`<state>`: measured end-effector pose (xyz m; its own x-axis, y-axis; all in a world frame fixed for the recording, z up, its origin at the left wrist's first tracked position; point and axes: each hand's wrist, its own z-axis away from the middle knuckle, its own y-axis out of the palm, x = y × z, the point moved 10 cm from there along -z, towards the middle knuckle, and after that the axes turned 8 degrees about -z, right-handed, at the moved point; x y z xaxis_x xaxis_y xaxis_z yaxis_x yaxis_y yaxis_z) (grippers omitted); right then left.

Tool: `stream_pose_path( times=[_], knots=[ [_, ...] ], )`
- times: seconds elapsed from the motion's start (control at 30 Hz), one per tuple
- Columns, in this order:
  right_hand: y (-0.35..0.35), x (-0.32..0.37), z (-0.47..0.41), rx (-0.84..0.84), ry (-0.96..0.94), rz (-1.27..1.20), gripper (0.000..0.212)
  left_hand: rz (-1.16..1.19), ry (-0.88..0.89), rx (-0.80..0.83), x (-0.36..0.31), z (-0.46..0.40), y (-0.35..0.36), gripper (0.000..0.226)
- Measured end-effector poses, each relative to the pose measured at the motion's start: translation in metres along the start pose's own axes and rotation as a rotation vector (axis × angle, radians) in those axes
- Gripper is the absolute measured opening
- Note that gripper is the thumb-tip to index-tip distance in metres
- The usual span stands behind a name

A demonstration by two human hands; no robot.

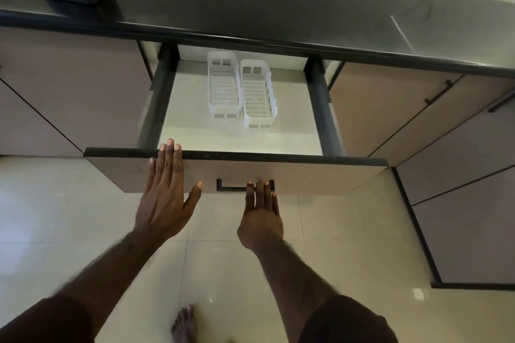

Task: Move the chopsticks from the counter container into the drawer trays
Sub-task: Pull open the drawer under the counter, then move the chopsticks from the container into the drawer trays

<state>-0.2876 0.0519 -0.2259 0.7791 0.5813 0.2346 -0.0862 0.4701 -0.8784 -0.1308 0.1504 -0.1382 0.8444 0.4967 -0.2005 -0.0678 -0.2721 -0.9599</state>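
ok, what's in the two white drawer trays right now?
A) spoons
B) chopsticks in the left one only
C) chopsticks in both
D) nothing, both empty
D: both white trays in the open drawer show only their bare slatted bottoms; no chopsticks are visible anywhere in view.

Open drawer (292,172), bare floor around two white trays (241,89).

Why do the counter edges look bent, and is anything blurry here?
Head view: the wide-angle lens bows the countertop edge; both forearms smear with motion blur; the white trays in the drawer look soft; the glossy floor shows glare.
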Motion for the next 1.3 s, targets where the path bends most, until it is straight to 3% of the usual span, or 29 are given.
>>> stream_pose_path(
  times=[0.23,0.5,0.7,1.0,1.3],
  knots=[
    [0.017,-0.002,0.039,0.027,0.015,-0.011,0.093,-0.011,0.022,0.026,-0.007,0.032,-0.004,0.081],
    [-0.003,-0.001,0.06,0.047,-0.026,-0.069,0.077,-0.039,0.057,0.026,-0.017,0.043,-0.017,0.081],
    [-0.082,0.003,0.091,-0.297,-0.081,-0.288,0.035,-0.032,0.11,0.003,-0.039,0.035,-0.047,0.08],
    [-0.23,0.04,0.102,-0.529,-0.17,-0.395,0.04,0.005,0.124,-0.138,-0.07,-0.014,-0.147,0.082],
    [-0.361,0.153,0.105,-0.747,-0.377,-0.409,0.036,0.066,0.114,-0.366,-0.031,-0.073,-0.274,0.082]
  ],
)
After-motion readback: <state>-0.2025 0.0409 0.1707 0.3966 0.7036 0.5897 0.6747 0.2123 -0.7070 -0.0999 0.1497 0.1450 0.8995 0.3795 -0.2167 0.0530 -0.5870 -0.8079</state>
